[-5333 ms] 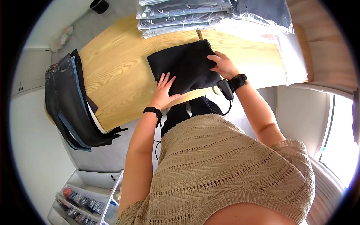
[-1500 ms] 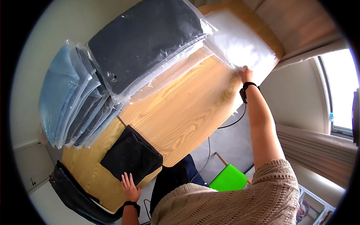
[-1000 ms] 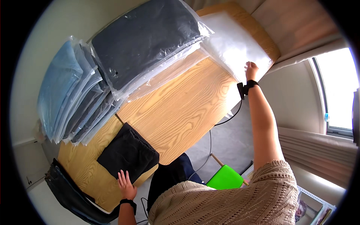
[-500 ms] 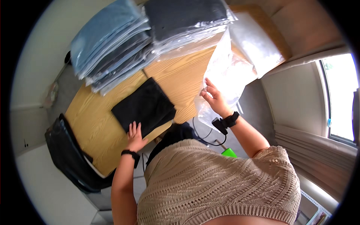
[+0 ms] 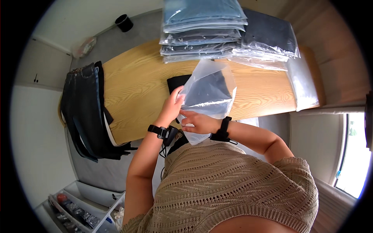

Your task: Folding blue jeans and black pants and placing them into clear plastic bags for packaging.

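A clear plastic bag (image 5: 211, 83) is held over the table's near edge, between my hands and the stacks. Its left edge is gripped by my left hand (image 5: 171, 105), the thumb lying on the film. Just below, my right hand (image 5: 200, 122) has its fingers bent and closed on the same edge, close to the left fingertips. Under the bag lies a folded black garment (image 5: 176, 82). Its upper left corner sticks out, and the rest shows dark through the film or is hidden.
Bagged blue and dark garments (image 5: 202, 27) stand stacked at the table's (image 5: 132, 85) far side, beside bagged dark ones (image 5: 268, 35). Flat clear bags (image 5: 305, 83) lie at the right end. Dark jeans (image 5: 81, 108) hang over the left end. A black bin (image 5: 124, 23) stands behind.
My right hand has brought the plastic bag left over the folded black garment. My left hand has left the garment and taken the bag's edge. The view has turned.
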The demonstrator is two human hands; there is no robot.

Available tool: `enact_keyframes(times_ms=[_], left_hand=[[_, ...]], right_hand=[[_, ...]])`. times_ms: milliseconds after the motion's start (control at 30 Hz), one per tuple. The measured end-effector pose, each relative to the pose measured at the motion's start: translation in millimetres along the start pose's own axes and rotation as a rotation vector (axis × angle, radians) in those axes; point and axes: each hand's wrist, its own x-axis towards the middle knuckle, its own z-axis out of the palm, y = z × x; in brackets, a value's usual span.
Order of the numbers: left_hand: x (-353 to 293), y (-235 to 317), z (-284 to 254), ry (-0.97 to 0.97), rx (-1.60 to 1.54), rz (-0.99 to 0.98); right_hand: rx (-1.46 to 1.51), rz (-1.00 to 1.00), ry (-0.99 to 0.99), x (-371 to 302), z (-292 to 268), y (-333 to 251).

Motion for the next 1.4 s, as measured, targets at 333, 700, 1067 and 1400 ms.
enact_keyframes(times_ms=[333, 700, 1067, 1400], left_hand=[[-66.9, -130.5, -122.4, 0.443, -0.732, -0.241], [-85.5, -284.7, -209.1, 0.982, -1.078, -0.230], [-80.2, -270.0, -226.0, 0.984, -0.861, -0.458], [-138.6, -201.4, -160.5, 0.369, 0.119, -0.271]], right_hand=[[-0.069, 0.242, 0.171, 29.1, -29.8, 7.7], [-0.028, 0.744, 0.496, -45.5, -66.1, 31.1], [0.060, 0.784, 0.629, -69.6, -46.8, 54.3], [0.308, 1.188, 1.006, -76.1, -39.9, 139.3]])
